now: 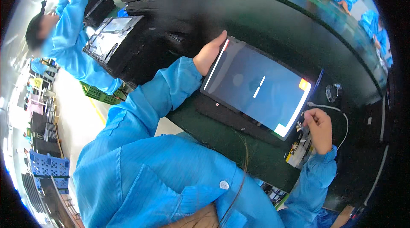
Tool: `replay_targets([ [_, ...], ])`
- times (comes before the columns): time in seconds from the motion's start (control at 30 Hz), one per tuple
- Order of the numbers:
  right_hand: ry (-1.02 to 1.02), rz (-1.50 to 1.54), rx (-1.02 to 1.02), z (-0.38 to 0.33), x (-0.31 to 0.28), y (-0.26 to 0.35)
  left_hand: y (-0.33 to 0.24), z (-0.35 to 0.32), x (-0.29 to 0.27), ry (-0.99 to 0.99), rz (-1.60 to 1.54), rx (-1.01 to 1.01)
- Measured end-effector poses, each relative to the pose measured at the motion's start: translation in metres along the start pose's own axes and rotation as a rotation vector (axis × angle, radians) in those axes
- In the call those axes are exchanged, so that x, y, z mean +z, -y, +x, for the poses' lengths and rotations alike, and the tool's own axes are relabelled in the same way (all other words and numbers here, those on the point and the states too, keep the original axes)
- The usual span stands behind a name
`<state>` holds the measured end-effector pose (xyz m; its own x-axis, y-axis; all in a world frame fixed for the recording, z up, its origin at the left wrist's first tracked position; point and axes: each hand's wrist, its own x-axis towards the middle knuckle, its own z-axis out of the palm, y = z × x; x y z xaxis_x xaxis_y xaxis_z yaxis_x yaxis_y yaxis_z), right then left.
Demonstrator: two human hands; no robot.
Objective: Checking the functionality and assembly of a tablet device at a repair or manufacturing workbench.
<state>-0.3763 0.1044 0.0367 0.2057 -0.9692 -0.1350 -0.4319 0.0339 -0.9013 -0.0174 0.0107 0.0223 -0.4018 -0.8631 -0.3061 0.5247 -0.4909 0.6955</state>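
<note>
A tablet (252, 87) with a lit grey-blue screen lies tilted in front of me; bright strips run along its two short edges and orange and white patches sit in its right corners. My left hand (209, 55) grips its left short edge, thumb along the upper corner. Just off the right edge, my right hand (319, 129) is closed in a pinch; whatever its fingertips hold is too small to make out. A white cable (337, 109) ends in a plug by the tablet's right edge, above my right fingers. Small metal and yellow parts (299, 149) lie beside that hand.
A dark mat (226, 114) is under the tablet on the green bench (273, 18). A coiled dark item (333, 92) and a blue pen-like stick (318, 80) lie to the right. Stacked black panels (128, 52) stand at left, near a co-worker in blue (74, 44). Others work at upper right.
</note>
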Motion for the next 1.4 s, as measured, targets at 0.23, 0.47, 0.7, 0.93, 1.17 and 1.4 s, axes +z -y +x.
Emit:
replay_targets([
  [0.23, 0.037, 0.004, -0.020, 0.010, -0.002, 0.001, -0.001, 0.001, -0.002, 0.208, -0.098, -0.064],
  [0.47, 0.002, 0.009, -0.029, 0.008, 0.003, -0.006, 0.002, 0.002, -0.002, 0.192, -0.080, -0.017],
  [0.7, -0.159, -0.399, -0.157, -0.015, 0.000, 0.005, -0.002, -0.005, 0.005, 0.018, 0.033, -0.087],
  [0.93, -0.733, -0.926, -0.035, -0.085, -0.074, -0.054, 0.002, 0.008, -0.005, 0.120, -0.024, -0.090],
  [1.17, -0.790, -1.075, 0.120, -0.111, -0.080, -0.073, -0.005, -0.003, 0.005, 0.047, 0.067, -0.036],
  [1.4, -0.763, -1.077, 0.164, -0.113, -0.070, -0.075, 0.002, 0.007, -0.002, 0.040, 0.052, -0.047],
])
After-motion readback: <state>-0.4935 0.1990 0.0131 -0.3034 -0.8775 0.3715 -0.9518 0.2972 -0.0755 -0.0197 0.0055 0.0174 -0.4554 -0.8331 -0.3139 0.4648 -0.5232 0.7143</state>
